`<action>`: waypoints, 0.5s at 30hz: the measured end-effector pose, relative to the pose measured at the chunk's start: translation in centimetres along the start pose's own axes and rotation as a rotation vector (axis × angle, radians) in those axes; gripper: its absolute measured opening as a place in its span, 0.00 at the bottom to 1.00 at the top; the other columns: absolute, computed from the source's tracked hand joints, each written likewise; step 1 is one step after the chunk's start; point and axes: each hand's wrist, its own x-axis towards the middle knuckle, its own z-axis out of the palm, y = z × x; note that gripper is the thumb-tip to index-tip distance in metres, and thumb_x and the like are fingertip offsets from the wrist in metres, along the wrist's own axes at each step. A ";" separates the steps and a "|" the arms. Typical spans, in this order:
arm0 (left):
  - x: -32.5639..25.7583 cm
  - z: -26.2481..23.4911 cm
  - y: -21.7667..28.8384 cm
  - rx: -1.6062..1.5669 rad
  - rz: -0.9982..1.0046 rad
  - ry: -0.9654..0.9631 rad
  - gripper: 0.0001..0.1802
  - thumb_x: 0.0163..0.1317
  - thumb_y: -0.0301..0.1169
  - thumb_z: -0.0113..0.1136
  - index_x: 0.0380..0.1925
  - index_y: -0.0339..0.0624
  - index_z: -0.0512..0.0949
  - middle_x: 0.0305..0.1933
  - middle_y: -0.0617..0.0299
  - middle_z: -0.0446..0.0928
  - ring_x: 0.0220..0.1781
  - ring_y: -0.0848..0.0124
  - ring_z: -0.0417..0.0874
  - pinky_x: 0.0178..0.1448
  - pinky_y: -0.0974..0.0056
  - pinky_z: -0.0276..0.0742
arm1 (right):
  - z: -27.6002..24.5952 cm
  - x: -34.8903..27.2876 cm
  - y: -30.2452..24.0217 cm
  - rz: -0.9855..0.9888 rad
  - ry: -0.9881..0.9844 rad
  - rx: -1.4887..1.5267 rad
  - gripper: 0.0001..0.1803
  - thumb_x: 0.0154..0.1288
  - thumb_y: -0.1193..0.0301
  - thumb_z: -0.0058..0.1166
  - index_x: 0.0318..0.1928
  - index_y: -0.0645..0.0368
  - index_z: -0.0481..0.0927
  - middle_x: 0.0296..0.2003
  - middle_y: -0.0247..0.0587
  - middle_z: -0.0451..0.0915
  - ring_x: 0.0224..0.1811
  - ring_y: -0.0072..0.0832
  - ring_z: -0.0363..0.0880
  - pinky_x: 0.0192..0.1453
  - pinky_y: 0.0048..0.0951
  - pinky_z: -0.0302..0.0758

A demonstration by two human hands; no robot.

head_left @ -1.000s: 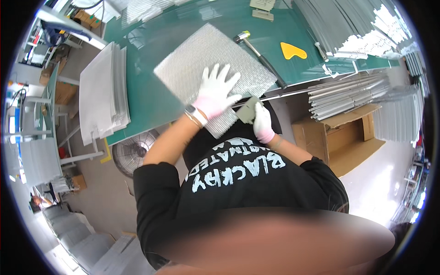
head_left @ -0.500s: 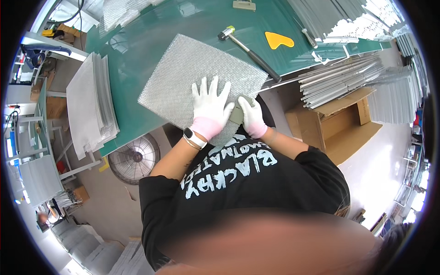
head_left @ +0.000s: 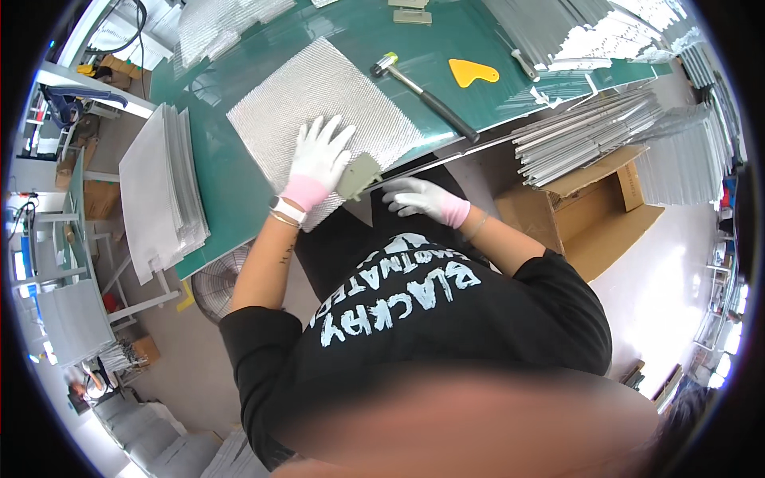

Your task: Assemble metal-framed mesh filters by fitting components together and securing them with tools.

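A silvery, fine-textured mesh panel (head_left: pixel 335 88) lies slanted on the green table, with one corner reaching over its near edge. My left hand (head_left: pixel 319 155), in a white glove with a pink cuff, rests flat on it with the fingers spread. Beside that thumb, a flat grey-green plate with notched edges (head_left: pixel 360 175) sits on the panel's near right part. My right hand (head_left: pixel 421 199), gloved the same way, hovers in front of the table edge, apart from plate and panel. Its fingers are loosely bent and apart, with nothing visible in them.
Beyond the panel lie a hammer (head_left: pixel 426 95), a yellow scraper (head_left: pixel 473 72) and a handled tool (head_left: pixel 524 65). More grey-green plates (head_left: pixel 412 16) are at the far edge. Stacked sheets (head_left: pixel 151 191) stand left; metal strips (head_left: pixel 586 135) and a cardboard box (head_left: pixel 598 231) are right. A floor fan (head_left: pixel 217 287) stands below.
My right hand has let go of the grey-green plate and drawn back from it. The panel, with the plate and my left hand on it, has shifted left.
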 end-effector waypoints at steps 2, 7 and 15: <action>-0.3 0.4 2.6 0.019 -0.165 0.000 0.28 0.66 0.39 0.51 0.66 0.52 0.67 0.71 0.52 0.62 0.73 0.46 0.58 0.76 0.39 0.48 | 2.7 0.5 -0.2 -0.052 -0.093 0.117 0.28 0.72 0.56 0.51 0.63 0.60 0.68 0.49 0.40 0.78 0.50 0.29 0.80 0.55 0.33 0.78; -1.2 -1.7 5.6 -0.088 -0.096 -0.040 0.28 0.62 0.39 0.57 0.63 0.52 0.70 0.68 0.54 0.66 0.69 0.50 0.63 0.71 0.42 0.57 | 5.8 1.8 1.4 -0.462 0.416 -0.016 0.11 0.72 0.67 0.53 0.47 0.61 0.78 0.40 0.33 0.79 0.41 0.20 0.77 0.46 0.25 0.77; -1.9 -1.7 5.6 -0.128 -0.052 0.073 0.26 0.59 0.42 0.60 0.58 0.52 0.75 0.64 0.56 0.71 0.66 0.53 0.67 0.66 0.47 0.63 | 6.5 1.1 1.1 -0.407 0.507 0.023 0.07 0.70 0.70 0.55 0.42 0.62 0.79 0.35 0.31 0.80 0.37 0.17 0.77 0.42 0.25 0.75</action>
